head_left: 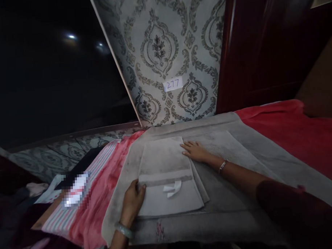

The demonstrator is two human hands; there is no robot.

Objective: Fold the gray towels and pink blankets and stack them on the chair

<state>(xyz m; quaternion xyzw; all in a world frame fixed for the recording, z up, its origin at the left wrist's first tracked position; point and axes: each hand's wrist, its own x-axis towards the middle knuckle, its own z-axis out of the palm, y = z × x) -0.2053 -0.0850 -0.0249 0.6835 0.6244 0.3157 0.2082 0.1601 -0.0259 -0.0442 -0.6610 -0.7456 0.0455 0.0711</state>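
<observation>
A folded light-grey towel (163,157) with a darker band and white tags (173,189) lies in front of me. My left hand (132,202) is at its left edge, thumb on top and fingers curled at the side, partly hidden. At the towel's upper right edge rests my right hand (195,151), palm down with fingers stretched out. Beneath the towel spreads a larger grey cloth (223,195), with a small pinkish mark (160,230) near its front edge.
Red fabric (288,131) covers the right side. Pink fabric (103,199) and a striped cloth (59,222) lie at the left, beside piled clothes (22,213). Behind stand a dark screen (52,70), patterned wallpaper (159,48) with a "277" label (173,84), and dark red wood (250,49).
</observation>
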